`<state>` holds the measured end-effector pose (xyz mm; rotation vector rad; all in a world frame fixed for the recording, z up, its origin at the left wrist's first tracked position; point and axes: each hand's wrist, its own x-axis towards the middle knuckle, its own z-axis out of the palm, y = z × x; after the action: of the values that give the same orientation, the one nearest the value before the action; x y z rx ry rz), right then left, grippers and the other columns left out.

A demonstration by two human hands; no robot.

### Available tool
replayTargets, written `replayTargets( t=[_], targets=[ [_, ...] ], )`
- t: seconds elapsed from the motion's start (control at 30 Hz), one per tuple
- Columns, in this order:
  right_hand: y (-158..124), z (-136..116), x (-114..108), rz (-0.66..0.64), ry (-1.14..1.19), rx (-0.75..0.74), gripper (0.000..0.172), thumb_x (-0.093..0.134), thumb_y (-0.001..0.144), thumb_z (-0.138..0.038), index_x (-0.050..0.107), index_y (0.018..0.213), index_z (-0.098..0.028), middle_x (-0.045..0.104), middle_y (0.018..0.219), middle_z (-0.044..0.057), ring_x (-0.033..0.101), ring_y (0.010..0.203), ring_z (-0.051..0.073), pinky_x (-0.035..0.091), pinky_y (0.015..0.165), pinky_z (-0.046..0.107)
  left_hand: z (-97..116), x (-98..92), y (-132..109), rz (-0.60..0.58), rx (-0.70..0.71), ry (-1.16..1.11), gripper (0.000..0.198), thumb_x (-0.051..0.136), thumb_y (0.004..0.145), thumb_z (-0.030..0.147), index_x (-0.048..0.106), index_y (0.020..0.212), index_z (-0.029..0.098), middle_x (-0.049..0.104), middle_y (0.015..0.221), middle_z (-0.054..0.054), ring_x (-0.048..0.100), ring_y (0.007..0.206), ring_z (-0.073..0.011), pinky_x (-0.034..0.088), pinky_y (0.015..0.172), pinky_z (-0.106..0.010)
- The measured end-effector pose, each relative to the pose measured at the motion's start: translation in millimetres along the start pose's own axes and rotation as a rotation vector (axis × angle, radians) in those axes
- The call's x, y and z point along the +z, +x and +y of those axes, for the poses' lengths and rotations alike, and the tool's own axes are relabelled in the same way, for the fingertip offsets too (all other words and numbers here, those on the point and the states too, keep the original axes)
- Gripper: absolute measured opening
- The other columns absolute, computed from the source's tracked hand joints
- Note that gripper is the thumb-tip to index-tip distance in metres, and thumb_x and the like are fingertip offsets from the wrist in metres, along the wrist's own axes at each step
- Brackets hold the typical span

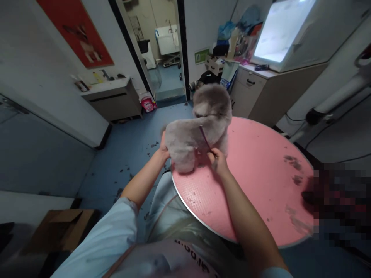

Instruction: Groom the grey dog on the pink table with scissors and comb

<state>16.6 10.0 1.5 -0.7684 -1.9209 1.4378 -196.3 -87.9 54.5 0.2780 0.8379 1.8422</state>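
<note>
A grey, short-trimmed fluffy dog (185, 137) stands on the round pink table (252, 166) near its left edge, its head turned away from me. My left hand (164, 146) holds the dog's rear end at the left, with most of its fingers hidden behind the fur. In front of the dog's side is my right hand (218, 160), closed around the handles of a pair of dark purple scissors (204, 138). The slim blades point up and to the left across the dog's flank. They look closed or nearly so.
Hair clumps (294, 162) lie on the table's right side, with more on the blue floor (113, 154). A pixelated dark shape (342, 204) is at the right edge. A grey arm post (333, 98) rises beyond the table. Cabinets stand behind, and a cardboard box (62, 227) is lower left.
</note>
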Motion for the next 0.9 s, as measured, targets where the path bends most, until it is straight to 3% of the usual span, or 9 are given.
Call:
replayTargets(
  t=[0.07,0.17,0.3,0.37,0.43,0.53,0.6,0.7,0.9],
  targets=[
    [-6.8,-0.6,1.9,-0.098,0.058,-0.004,0.016,0.057,0.078,-0.033,0.062,0.076,-0.018,0.061,0.07,0.0,0.055,0.07,0.016,0.046,0.063,0.026,0.8,-1.3,1.9,-0.011,-0.003,-0.033,0.046,0.035,0.094,0.047,0.066,0.1,0.013,0.07,0.1,-0.011,0.064,0.1,-0.0246,0.052,0.092,-0.039],
    [-47.7,8.6,17.3,-0.193,0.269,0.042,0.021,0.064,0.077,-0.038,0.062,0.077,-0.017,0.06,0.068,-0.001,0.052,0.062,0.013,0.043,0.056,0.023,1.3,-0.8,1.9,-0.017,0.004,-0.064,0.045,0.032,0.096,0.044,0.066,0.1,0.013,0.071,0.101,-0.009,0.063,0.102,-0.021,0.05,0.094,-0.033],
    [-120.5,25.3,68.2,0.023,0.728,0.428,0.035,0.071,0.073,-0.049,0.052,0.085,-0.022,0.066,0.071,-0.002,0.054,0.055,0.011,0.037,0.047,0.02,0.9,1.7,-1.5,-0.051,0.006,-0.06,0.045,0.033,0.095,0.046,0.066,0.102,0.015,0.071,0.098,-0.008,0.062,0.1,-0.021,0.047,0.095,-0.032],
    [-138.9,26.7,95.6,-0.057,0.887,0.615,0.04,0.076,0.068,-0.048,0.049,0.082,-0.022,0.067,0.069,-0.002,0.057,0.056,0.012,0.038,0.047,0.02,0.5,0.9,-2.1,-0.041,0.03,-0.058,0.045,0.032,0.096,0.044,0.066,0.102,0.016,0.071,0.091,-0.008,0.062,0.095,-0.0207,0.046,0.094,-0.033],
    [-145.0,23.6,112.9,-0.151,0.933,0.656,0.039,0.079,0.067,-0.044,0.05,0.081,-0.021,0.066,0.065,-0.001,0.058,0.055,0.013,0.038,0.047,0.02,0.0,-1.2,-1.7,-0.038,0.035,-0.06,0.047,0.032,0.096,0.046,0.067,0.099,0.016,0.071,0.089,-0.009,0.062,0.093,-0.021,0.046,0.095,-0.034],
    [-148.3,19.9,114.7,-0.242,0.983,0.574,0.036,0.08,0.069,-0.041,0.054,0.084,-0.021,0.068,0.066,-0.001,0.06,0.057,0.012,0.042,0.052,0.021,-0.4,-3.7,-1.3,-0.024,0.037,-0.039,0.048,0.032,0.095,0.049,0.067,0.093,0.016,0.07,0.088,-0.009,0.062,0.09,-0.021,0.047,0.094,-0.033],
    [-151.6,22.4,106.3,-0.211,1.036,0.543,0.036,0.079,0.072,-0.04,0.053,0.085,-0.021,0.068,0.067,-0.001,0.06,0.058,0.012,0.043,0.053,0.02,-0.2,-3.6,-1.8,-0.025,0.04,-0.018,0.048,0.03,0.096,0.048,0.067,0.092,0.017,0.07,0.086,-0.007,0.063,0.089,-0.0197,0.049,0.093,-0.033],
    [-151.8,28.9,97.2,-0.098,1.08,0.606,0.034,0.078,0.074,-0.036,0.05,0.087,-0.023,0.067,0.067,-0.004,0.06,0.058,0.011,0.039,0.049,0.018,0.6,-1.9,-2.0,-0.055,0.05,-0.01,0.046,0.029,0.097,0.045,0.066,0.092,0.019,0.069,0.084,-0.005,0.063,0.089,-0.017,0.049,0.092,-0.029],
    [-152.0,26.0,104.8,-0.121,1.094,0.671,0.03,0.078,0.073,-0.03,0.051,0.084,-0.022,0.065,0.064,-0.003,0.058,0.055,0.012,0.041,0.049,0.02,-0.2,1.6,3.4,-0.107,0.034,-0.01,0.043,0.033,0.095,0.044,0.065,0.088,0.016,0.068,0.08,-0.006,0.061,0.082,-0.0164,0.048,0.091,-0.029]
  ],
)
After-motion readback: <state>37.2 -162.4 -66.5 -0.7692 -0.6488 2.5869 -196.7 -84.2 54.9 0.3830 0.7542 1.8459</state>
